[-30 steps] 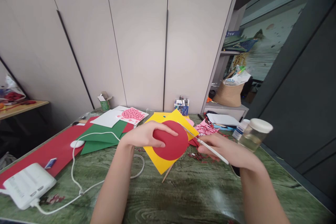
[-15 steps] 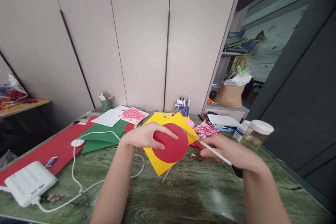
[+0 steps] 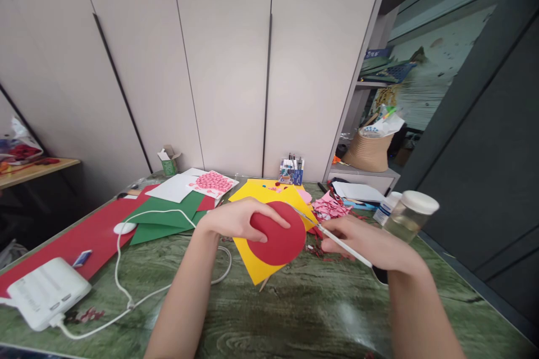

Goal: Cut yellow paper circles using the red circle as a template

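The left hand (image 3: 236,219) pinches a red circle (image 3: 280,244) and a yellow sheet (image 3: 255,269) together. Its thumb and a finger press on top of the red; the fingers below are hidden. The right hand (image 3: 357,238) is closed around a white tool (image 3: 347,249). The tool's thin tip lies over the yellow, just beside the circle's right edge.

The circle is in front of the person, over the table (image 3: 295,320). It sits a bit lower and more to the right than half a second ago. The yellow sheet has slid too, so less of the stick (image 3: 264,284) pokes out under it. More red and pink bits (image 3: 275,187) now show on the yellow paper (image 3: 252,188) behind. The tool looks almost the same.

Pink scraps (image 3: 330,207) lie past the right hand, near a jar (image 3: 410,216). Green paper (image 3: 164,219) lies off to the left.
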Tool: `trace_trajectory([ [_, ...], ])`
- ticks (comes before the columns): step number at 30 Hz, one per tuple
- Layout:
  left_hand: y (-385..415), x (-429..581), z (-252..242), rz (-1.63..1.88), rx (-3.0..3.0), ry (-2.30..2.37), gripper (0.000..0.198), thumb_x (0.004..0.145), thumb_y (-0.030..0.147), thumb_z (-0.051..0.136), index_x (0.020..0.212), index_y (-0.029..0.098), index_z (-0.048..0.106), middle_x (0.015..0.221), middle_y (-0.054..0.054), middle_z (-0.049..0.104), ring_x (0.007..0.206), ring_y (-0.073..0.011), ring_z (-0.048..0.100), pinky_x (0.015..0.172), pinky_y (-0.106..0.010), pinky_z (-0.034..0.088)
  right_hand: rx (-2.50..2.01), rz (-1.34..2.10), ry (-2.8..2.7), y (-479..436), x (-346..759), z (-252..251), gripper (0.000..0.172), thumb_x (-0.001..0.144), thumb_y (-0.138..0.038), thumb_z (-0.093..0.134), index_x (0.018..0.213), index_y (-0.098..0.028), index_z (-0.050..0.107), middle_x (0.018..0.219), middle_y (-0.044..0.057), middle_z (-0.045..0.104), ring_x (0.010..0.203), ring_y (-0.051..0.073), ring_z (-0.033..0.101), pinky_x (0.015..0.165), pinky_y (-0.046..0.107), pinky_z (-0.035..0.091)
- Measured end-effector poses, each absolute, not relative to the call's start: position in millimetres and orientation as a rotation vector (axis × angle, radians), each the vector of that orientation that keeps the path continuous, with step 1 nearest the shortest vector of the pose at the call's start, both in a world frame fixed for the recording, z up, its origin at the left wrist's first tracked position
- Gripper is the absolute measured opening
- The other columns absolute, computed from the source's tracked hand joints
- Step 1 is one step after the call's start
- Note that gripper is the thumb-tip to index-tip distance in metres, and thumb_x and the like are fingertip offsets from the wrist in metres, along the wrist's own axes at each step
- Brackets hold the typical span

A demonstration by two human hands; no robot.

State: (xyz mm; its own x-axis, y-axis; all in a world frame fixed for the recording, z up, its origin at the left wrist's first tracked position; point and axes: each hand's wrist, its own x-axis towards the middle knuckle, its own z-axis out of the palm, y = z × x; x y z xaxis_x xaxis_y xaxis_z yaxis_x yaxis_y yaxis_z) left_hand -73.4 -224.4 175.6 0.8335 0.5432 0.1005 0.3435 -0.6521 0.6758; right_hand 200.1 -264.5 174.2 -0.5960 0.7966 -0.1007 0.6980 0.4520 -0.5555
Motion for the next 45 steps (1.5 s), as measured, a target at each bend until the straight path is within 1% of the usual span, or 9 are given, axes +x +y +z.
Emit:
trace_trajectory([
  [6,-223.3,-70.7,174.5,0.364,2.349,0.622,0.046,0.069,0.014,0.060,0.112,0.031,0.061,0.119,0.002,0.060,0.105,-0.0185,0.056,0.085,-0.028,0.045,-1.295,0.886,-2.553,-262.0,201.4,173.2,0.045,0.084,-0.055,0.041,0.073,-0.014,0.055,0.062,0.000,0.050,0.053,0.010,0.038,0.049,0.022,0.030],
  [10,-223.3,-70.2,174.6,0.358,2.367,0.610,0.044,0.069,0.016,0.061,0.111,0.030,0.061,0.117,0.001,0.061,0.103,-0.0189,0.056,0.084,-0.028,0.045,-1.273,0.865,-2.561,-262.3,202.8,174.5,0.045,0.084,-0.056,0.042,0.075,-0.015,0.057,0.064,0.000,0.051,0.055,0.011,0.039,0.051,0.022,0.031],
  [15,-221.7,-70.8,172.7,0.351,2.367,0.551,0.045,0.069,0.014,0.060,0.111,0.030,0.061,0.117,0.002,0.061,0.104,-0.0188,0.056,0.087,-0.029,0.044,-1.260,0.865,-2.567,-262.0,204.2,174.8,0.046,0.083,-0.056,0.042,0.076,-0.015,0.060,0.063,0.001,0.052,0.056,0.012,0.040,0.051,0.023,0.032],
  [22,-220.9,-71.4,171.2,0.342,2.377,0.492,0.045,0.070,0.014,0.061,0.111,0.029,0.061,0.115,0.001,0.062,0.104,-0.0174,0.056,0.087,-0.027,0.043,-1.278,0.846,-2.601,-260.7,207.8,173.4,0.042,0.084,-0.053,0.044,0.068,-0.015,0.055,0.059,-0.002,0.045,0.054,0.011,0.038,0.050,0.023,0.028],
  [35,-220.7,-72.4,172.8,0.321,2.399,0.513,0.044,0.070,0.014,0.062,0.111,0.030,0.061,0.113,0.002,0.063,0.100,-0.0162,0.058,0.084,-0.026,0.044,-1.308,0.842,-2.585,-260.5,207.2,173.9,0.042,0.083,-0.053,0.045,0.066,-0.015,0.053,0.058,-0.002,0.043,0.053,0.010,0.035,0.049,0.023,0.025],
  [37,-220.4,-72.1,172.4,0.325,2.403,0.519,0.044,0.070,0.014,0.062,0.111,0.029,0.061,0.114,0.002,0.063,0.101,-0.0159,0.057,0.084,-0.025,0.044,-1.312,0.845,-2.578,-260.3,207.0,173.2,0.042,0.083,-0.053,0.045,0.068,-0.015,0.054,0.058,-0.002,0.043,0.053,0.010,0.034,0.049,0.023,0.026],
  [40,-219.8,-70.1,171.0,0.303,2.413,0.494,0.045,0.070,0.013,0.062,0.112,0.029,0.060,0.116,0.002,0.062,0.102,-0.0162,0.057,0.086,-0.025,0.043,-1.303,0.852,-2.585,-259.7,206.1,171.6,0.041,0.083,-0.053,0.045,0.071,-0.015,0.056,0.062,-0.001,0.048,0.054,0.011,0.037,0.051,0.023,0.029],
  [45,-218.1,-65.6,167.6,0.268,2.413,0.429,0.042,0.072,0.018,0.061,0.113,0.028,0.060,0.116,0.000,0.062,0.102,-0.0181,0.057,0.085,-0.027,0.044,-1.283,0.846,-2.600,-258.8,205.4,170.1,0.041,0.081,-0.054,0.048,0.070,-0.016,0.057,0.062,0.000,0.050,0.056,0.012,0.040,0.052,0.023,0.032],
])
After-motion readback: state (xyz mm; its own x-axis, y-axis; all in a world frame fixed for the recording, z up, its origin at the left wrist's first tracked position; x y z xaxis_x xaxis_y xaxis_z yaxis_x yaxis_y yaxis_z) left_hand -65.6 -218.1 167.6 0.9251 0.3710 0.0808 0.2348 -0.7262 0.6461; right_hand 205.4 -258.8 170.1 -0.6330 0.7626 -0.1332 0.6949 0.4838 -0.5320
